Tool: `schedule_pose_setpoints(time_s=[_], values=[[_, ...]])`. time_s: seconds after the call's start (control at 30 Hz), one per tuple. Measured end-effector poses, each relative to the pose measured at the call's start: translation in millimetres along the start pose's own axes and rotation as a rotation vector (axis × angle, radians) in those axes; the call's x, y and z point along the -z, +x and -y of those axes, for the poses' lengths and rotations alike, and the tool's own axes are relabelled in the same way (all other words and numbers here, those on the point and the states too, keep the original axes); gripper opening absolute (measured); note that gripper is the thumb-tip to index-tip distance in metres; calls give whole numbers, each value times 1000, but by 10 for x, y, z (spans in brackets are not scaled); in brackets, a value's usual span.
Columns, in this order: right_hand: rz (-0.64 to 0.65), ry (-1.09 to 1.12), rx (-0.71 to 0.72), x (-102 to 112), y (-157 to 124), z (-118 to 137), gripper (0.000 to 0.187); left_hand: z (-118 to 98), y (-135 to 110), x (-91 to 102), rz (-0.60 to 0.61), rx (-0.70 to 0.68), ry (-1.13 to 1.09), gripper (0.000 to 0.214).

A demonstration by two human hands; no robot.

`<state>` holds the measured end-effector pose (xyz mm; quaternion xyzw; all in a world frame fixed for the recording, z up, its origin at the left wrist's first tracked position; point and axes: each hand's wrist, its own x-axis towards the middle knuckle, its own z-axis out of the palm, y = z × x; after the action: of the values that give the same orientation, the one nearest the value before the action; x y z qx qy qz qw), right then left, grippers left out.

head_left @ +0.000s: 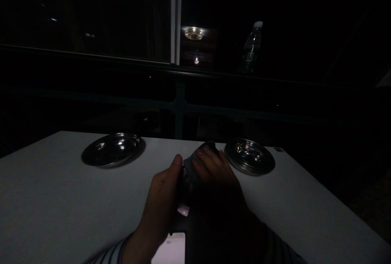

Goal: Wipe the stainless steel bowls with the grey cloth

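In dim light my left hand (163,192) holds the left side of a dark, shiny-looking object (183,188), its thumb pointing up along the edge. A pinkish patch of light shows low on this object; its kind is hard to make out. My right hand (218,176) presses a dark grey cloth (192,169) against it, fingers bent over the fabric. Much of the object is hidden by the hands and shadow. Beyond my left hand lies a shiny metal plate (106,150). Near my right hand is a stack of metal plates (250,158).
The white table (61,190) spreads under my hands. A lit phone (171,249) shows at the bottom, below my wrists. Behind the table run a dark rail (180,105) and a window frame (176,19). A clear plastic bottle (252,50) stands on the ledge behind.
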<state>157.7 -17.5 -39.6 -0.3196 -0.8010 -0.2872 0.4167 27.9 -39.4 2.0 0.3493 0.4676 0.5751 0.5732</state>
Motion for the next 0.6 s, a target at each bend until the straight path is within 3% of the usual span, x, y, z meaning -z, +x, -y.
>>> schedule_pose_setpoints(time_s=[0.4,0.47,0.6], values=[[-17,227,-360,95,16,-273,43,-46,-56,31,44,-26,37,34],[-23,187,-324,64,21,-215,41,-35,-34,34,38,-19,51,35],[-68,1,12,-20,19,-9,34,2,13,43,5,0,4,37]])
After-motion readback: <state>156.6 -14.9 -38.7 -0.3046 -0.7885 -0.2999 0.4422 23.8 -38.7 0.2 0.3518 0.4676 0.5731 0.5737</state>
